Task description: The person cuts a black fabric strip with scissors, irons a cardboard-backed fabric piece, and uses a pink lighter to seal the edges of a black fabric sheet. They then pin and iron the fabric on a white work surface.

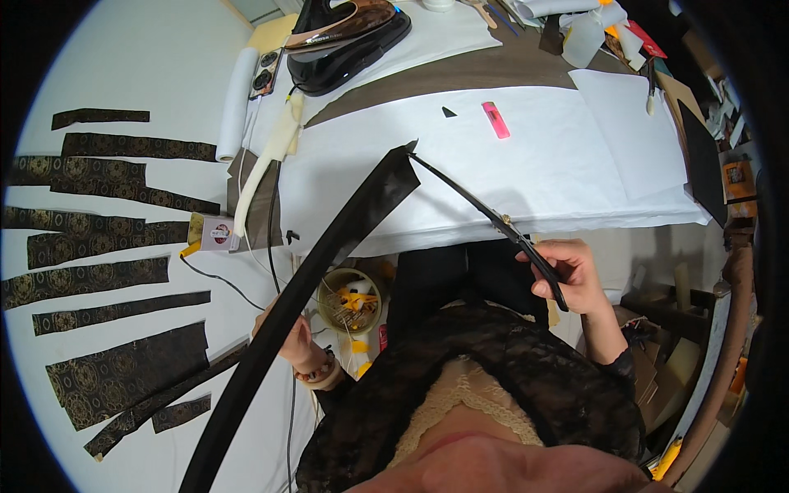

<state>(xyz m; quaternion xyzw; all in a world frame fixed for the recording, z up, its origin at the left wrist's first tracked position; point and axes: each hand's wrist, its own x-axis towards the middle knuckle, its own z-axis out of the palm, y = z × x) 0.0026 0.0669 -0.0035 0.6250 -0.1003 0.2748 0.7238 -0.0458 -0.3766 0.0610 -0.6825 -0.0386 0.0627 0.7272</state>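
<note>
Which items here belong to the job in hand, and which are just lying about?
In use:
dark strip, held by the left hand
scissors, in the right hand, tips by the strip's upper end

Apparently just lying about:
pink object on the white sheet
iron
white roll
patterned strips, though possibly work material

A long, narrow strip of plain black fabric [362, 215] slants through the view, held up in the air, from the lower left edge to its upper end over the white-covered surface [534, 189]. Its face is smooth with a dull sheen; the upper part looks wider, ending in a slanted edge with a small pointed corner standing up. The lower end runs out of sight. A pair of long, slender dark metal scissors with black handles [505, 223] slopes down to the right, its tips meeting the strip's upper end, the blades appearing nearly together.
</note>
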